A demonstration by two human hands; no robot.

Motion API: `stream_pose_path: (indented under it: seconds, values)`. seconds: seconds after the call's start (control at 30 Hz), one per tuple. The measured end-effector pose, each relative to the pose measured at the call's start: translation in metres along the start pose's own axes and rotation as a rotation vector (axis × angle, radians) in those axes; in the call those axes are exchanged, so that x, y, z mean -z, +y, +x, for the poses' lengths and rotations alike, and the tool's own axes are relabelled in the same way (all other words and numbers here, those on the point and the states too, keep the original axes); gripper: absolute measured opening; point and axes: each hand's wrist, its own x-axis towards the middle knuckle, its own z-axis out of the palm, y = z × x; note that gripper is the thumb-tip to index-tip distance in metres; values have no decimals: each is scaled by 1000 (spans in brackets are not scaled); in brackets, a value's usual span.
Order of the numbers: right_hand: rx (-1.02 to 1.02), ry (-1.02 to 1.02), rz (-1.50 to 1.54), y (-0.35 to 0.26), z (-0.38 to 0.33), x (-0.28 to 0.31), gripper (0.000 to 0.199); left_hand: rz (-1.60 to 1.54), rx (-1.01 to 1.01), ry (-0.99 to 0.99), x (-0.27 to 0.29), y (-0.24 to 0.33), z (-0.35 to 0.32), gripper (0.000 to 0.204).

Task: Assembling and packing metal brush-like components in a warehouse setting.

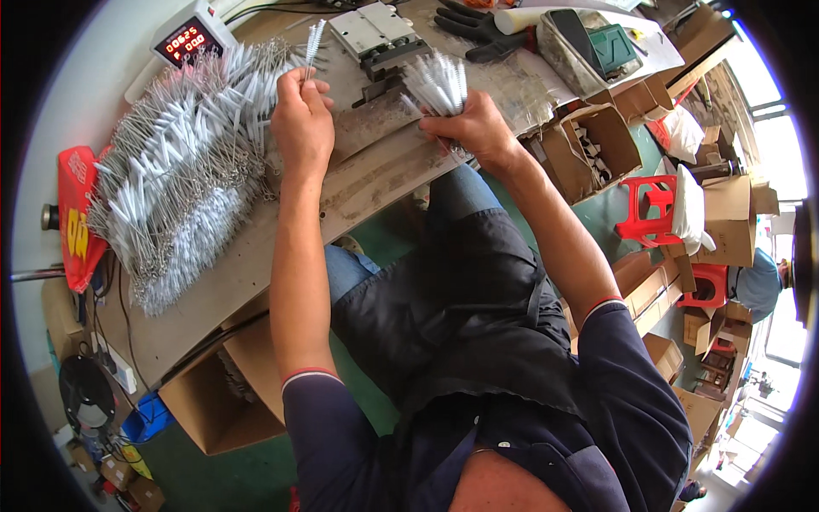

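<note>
Between the fingertips of my left hand [304,128] is pinched one small wire-handled brush [314,44], its white bristle end pointing up. A bunch of similar brushes [437,83] is gripped in my right hand [478,130], white bristles upward and fanned out, with wire ends showing below the fist. Left of my left hand, a large heap of brushes [183,179] with white bristles and twisted wire stems covers the table's left part. Just beyond and between my hands sits a metal fixture [375,36] with a flat block on top.
A counter box with red digits [189,41] stands behind the heap. A black glove [482,32] and a tray with a green item [610,49] lie at the far right. Cardboard boxes [589,154] and a red stool [648,209] stand right of the table [358,192].
</note>
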Motion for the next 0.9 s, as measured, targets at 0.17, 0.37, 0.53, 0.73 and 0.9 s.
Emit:
stream_pose_path:
  seconds: [0.17,0.37,0.53,0.73,0.9]
  values:
    - [-4,190,123,8,15,2,13,50,-27,25,-2,0,1,18]
    - [-1,352,83,10,27,-23,14,133,-106,88,-1,-3,1,16]
    - [17,405,44,8,27,-30,14,183,-162,123,-3,-6,2,15]
    - [24,416,36,7,24,-33,15,274,-224,180,-1,-9,1,15]
    - [15,437,23,8,27,-33,16,285,-275,198,-2,-5,0,14]
